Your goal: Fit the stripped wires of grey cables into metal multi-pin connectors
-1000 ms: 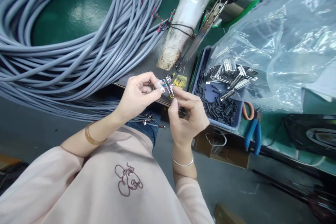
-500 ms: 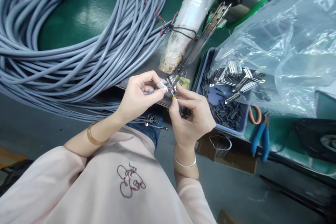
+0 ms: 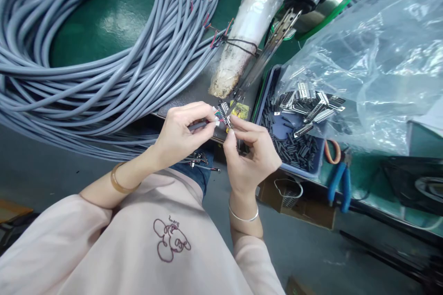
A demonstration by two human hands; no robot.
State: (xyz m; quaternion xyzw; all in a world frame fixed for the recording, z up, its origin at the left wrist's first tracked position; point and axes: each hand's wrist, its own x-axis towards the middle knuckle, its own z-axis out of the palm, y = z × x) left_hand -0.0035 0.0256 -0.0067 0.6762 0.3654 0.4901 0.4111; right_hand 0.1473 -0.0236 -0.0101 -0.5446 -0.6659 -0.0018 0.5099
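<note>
My left hand (image 3: 185, 136) is closed in a pinch around a grey cable (image 3: 197, 125). Thin coloured wires (image 3: 217, 113) fan out from the cable's end and reach the connector. Thumb and forefinger of my right hand (image 3: 254, 150) grip the lower edge of a small metal pin connector (image 3: 224, 109). Something tiny and yellow shows by the right thumb tip. A soldering iron (image 3: 273, 41) is fixed above, slanting down, its thin tip at the connector. Whether the tip touches a pin I cannot tell.
A plastic-wrapped stick (image 3: 238, 50) stands beside the iron. Many grey cables (image 3: 114, 73) lie to the left. At right, a blue bin (image 3: 316, 173) holds black tubing pieces and connectors (image 3: 314, 106) under a plastic bag (image 3: 377, 64). Blue-handled pliers (image 3: 341, 182) lie near the table edge.
My left fingertips have drawn back slightly to the left from the connector, showing more of the wires and pins. My right hand keeps its grip almost in place.
</note>
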